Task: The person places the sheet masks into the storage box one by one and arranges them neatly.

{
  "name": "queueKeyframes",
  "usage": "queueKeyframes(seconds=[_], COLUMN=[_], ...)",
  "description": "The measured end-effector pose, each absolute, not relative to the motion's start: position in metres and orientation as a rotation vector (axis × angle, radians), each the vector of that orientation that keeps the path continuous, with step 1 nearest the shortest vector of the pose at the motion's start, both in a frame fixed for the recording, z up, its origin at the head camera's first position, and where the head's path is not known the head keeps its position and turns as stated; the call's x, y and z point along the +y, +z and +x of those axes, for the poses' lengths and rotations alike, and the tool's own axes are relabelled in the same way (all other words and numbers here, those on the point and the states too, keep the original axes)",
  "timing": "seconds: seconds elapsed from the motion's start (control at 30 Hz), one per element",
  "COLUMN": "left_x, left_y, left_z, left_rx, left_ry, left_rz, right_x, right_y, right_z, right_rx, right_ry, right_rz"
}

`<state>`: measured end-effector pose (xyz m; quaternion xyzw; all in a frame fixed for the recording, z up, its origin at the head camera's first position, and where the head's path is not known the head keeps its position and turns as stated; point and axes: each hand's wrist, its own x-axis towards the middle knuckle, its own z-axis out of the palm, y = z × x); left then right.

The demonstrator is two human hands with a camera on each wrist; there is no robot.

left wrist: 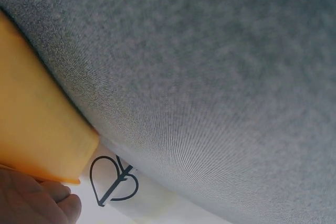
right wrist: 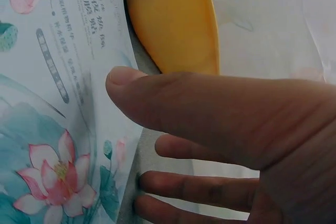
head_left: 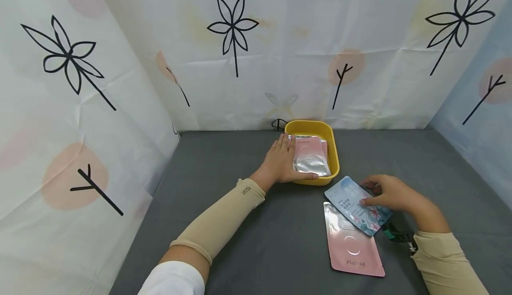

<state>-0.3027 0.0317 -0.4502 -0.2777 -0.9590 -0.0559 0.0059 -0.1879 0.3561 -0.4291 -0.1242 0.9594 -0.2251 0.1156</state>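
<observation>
A yellow basket stands at the back, holding pink and silver sheet mask packets that overlap. My left hand rests on the basket's left side, fingers straight and thumb along the front rim; only some fingertips show in the left wrist view. A light blue mask packet with lotus flowers lies partly over a pink and silver mask packet. Over the blue packet's right edge reaches the thumb of my right hand. The other fingers are beside that edge, without a visible grip.
Dark grey cloth covers the table. A pale curtain with black plant drawings hangs behind the basket and along both sides. A small black device with a green part is at the right wrist.
</observation>
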Motion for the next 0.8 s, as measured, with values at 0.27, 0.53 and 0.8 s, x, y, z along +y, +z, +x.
queueKeyframes(seconds=[0.27,0.53,0.8], left_x=[0.030,0.031,0.030], left_y=[-0.452,-0.453,-0.451], left_z=[-0.302,-0.303,-0.301], left_rx=[-2.994,-3.004,-3.010], left_ry=[-0.196,-0.194,-0.222], left_rz=[-0.862,-0.856,-0.854], right_x=[0.345,0.340,0.345], right_y=[-0.435,-0.438,-0.445], right_z=[-0.190,-0.193,-0.195], right_rx=[2.811,2.809,2.780], right_ry=[-0.694,-0.714,-0.811], right_rz=[-0.356,-0.364,-0.413])
